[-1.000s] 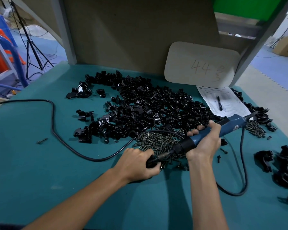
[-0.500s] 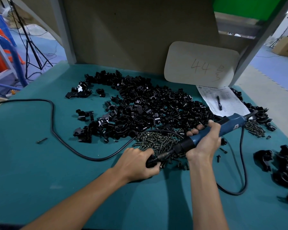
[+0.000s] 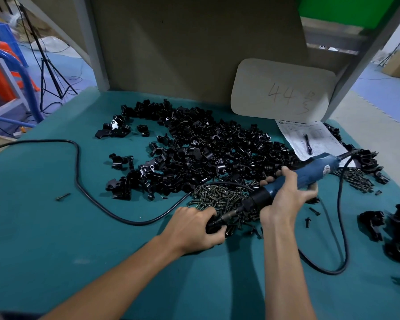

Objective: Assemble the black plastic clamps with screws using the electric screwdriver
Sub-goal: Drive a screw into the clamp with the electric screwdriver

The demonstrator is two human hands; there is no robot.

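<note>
1. We saw the left hand (image 3: 194, 227) with its fingers (image 3: 208, 212) curled round a black clamp (image 3: 212, 227) at the near edge of the screw pile (image 3: 217, 197) on the teal surface (image 3: 56, 239).
2. The right hand (image 3: 284, 199) gripped the electric screwdriver (image 3: 314, 173), its bit slanting down into that clamp.
3. We judged the slant the main risk: off the screw's axis, the bit could slip out, strip the head or jab the left hand.
4. The screw itself was hidden, so a crooked start might go unnoticed.
5. The cord (image 3: 341, 227) looped beside the right forearm; a snag could pull the tool off line.
</note>
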